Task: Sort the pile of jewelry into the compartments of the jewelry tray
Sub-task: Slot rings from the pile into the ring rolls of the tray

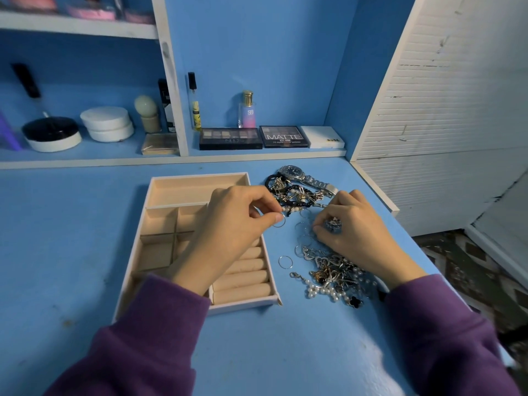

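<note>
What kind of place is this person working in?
Probably a home vanity or dressing table: eyeshadow palettes and a perfume bottle stand at the back, and a jewelry tray sits beside a jewelry pile on the blue tabletop.

A blue painted desk top is stretching toward a blue back wall. On the low ledge behind it, a black eyeshadow palette with a clear lid, a black palette lettered MATTE and a flat white box lettered NUDE are lying in a row, touching. A clear perfume bottle with a gold cap and a slim clear spray tube with a black cap are standing upright behind them. Left of the white divider, a black-lidded round white jar, a white round tub, a pale egg-shaped sponge on a stand and a flat beige box are sitting. A white slatted panel is rising on the right above a dark patterned floor.
</note>
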`<state>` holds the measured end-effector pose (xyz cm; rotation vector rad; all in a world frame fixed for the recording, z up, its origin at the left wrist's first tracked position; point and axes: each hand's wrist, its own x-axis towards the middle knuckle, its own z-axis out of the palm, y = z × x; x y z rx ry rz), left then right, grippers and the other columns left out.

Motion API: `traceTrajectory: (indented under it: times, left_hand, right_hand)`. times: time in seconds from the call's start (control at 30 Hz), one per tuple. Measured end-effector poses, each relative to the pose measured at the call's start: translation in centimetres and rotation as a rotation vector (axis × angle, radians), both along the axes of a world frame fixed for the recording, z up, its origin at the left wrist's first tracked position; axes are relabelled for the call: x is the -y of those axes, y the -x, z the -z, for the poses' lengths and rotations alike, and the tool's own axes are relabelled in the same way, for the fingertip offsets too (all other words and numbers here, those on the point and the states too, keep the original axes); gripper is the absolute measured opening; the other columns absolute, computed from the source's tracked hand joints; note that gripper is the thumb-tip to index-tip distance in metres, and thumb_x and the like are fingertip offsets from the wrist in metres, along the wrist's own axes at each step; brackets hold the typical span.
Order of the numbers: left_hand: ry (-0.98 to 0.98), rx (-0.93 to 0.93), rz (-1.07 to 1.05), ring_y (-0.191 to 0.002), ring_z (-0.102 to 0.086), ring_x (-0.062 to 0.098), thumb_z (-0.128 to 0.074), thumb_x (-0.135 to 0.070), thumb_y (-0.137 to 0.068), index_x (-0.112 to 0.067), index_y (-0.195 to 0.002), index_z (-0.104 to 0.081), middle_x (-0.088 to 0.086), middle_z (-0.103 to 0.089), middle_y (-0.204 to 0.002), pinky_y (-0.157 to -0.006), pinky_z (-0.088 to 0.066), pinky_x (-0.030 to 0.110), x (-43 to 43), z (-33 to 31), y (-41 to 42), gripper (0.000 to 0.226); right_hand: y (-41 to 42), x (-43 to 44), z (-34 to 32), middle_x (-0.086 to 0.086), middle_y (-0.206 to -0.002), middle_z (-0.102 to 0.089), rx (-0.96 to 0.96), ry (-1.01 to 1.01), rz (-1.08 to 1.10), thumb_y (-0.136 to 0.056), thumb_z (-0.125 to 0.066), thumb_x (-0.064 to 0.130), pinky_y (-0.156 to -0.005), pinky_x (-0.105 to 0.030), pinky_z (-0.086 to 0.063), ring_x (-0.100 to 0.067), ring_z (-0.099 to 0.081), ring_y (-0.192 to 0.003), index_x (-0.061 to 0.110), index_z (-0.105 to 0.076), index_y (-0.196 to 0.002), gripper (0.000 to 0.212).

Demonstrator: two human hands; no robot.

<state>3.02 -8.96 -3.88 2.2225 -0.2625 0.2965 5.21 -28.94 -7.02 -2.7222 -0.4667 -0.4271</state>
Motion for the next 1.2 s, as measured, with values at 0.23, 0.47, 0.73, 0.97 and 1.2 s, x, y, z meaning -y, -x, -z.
traceTrajectory:
  times: [0.23, 0.47, 0.73, 0.97, 1.2]
  left_hand:
    - [0.017, 0.007, 0.005, -0.065, -0.058, 0.003, -0.075, -0.024, -0.073, -0.030, -0.071, -0.070, -0.016, -0.066, -0.066, -0.063, -0.049, 0.020, -0.35, 0.10, -0.18, 0.008]
    - [0.004, 0.015, 0.005, -0.064, -0.059, 0.002, -0.075, -0.026, -0.073, -0.031, -0.071, -0.069, -0.017, -0.066, -0.066, -0.062, -0.050, 0.020, -0.38, 0.19, -0.20, 0.008]
    - [0.024, 0.014, 0.016, -0.067, -0.058, 0.003, -0.075, -0.023, -0.072, -0.029, -0.070, -0.069, -0.017, -0.065, -0.064, -0.061, -0.045, 0.012, -0.36, 0.18, -0.14, 0.009]
    - [0.012, 0.021, 0.005, -0.064, -0.058, 0.003, -0.075, -0.025, -0.072, -0.032, -0.068, -0.068, -0.018, -0.064, -0.063, -0.061, -0.048, 0.017, -0.40, 0.36, -0.25, 0.011]
    - [0.005, 0.023, 0.003, -0.063, -0.059, 0.003, -0.075, -0.026, -0.072, -0.032, -0.067, -0.067, -0.018, -0.064, -0.063, -0.063, -0.050, 0.023, -0.34, 0.29, -0.23, 0.011]
  right_hand:
    - [-0.02, 0.04, -0.06, 0.003, -0.081, -0.050, 0.035, -0.054, -0.014, -0.083, -0.062, 0.025, -0.072, -0.032, -0.040, -0.017, -0.041, -0.084, 0.018, -0.065, -0.082, 0.008]
    - [-0.19, -0.45, 0.28, 0.006, -0.081, -0.046, 0.070, 0.031, -0.016, -0.074, -0.072, 0.039, -0.070, -0.027, -0.032, -0.013, -0.036, -0.084, 0.022, -0.071, -0.085, 0.020]
    - [-0.23, -0.87, 0.26, 0.006, -0.079, -0.046, 0.123, 0.078, -0.028, -0.076, -0.072, 0.026, -0.068, -0.028, -0.032, -0.012, -0.035, -0.081, 0.020, -0.069, -0.078, 0.007]
    - [-0.24, -0.86, 0.20, 0.006, -0.083, -0.046, 0.113, 0.045, 0.005, -0.079, -0.066, 0.039, -0.072, -0.028, -0.030, -0.012, -0.033, -0.085, 0.021, -0.070, -0.105, 0.031]
    - [-0.11, -0.86, 0.12, 0.007, -0.081, -0.047, 0.082, 0.038, 0.009, -0.074, -0.072, 0.038, -0.070, -0.029, -0.033, -0.012, -0.035, -0.084, 0.022, -0.074, -0.088, 0.022]
